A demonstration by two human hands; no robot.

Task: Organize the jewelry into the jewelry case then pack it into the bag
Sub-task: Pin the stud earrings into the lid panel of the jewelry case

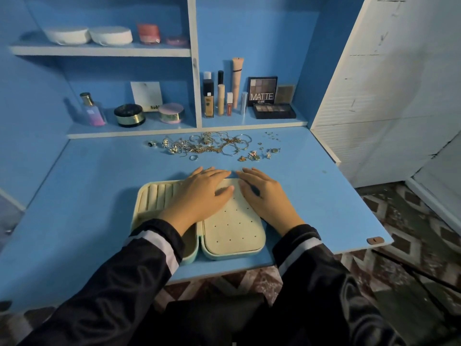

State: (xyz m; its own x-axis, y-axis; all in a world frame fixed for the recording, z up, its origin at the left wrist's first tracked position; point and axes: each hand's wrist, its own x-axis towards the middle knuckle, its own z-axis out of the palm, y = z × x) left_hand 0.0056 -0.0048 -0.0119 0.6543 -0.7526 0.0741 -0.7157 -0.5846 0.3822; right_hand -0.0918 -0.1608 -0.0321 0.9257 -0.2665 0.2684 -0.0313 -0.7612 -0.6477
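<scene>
On the open jewelry case [232,228], left hand [199,193] and right hand [264,193] rest, fingers straight, released

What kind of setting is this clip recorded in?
Probably a home vanity desk: makeup bottles and an eyeshadow palette on the blue shelves, loose jewelry on the desktop, an open jewelry case.

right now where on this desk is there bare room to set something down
Bare desk left of the jewelry case, to the left edge, and right of the right hand. Crowded: loose jewelry along the back, case and left hand front centre.
</scene>
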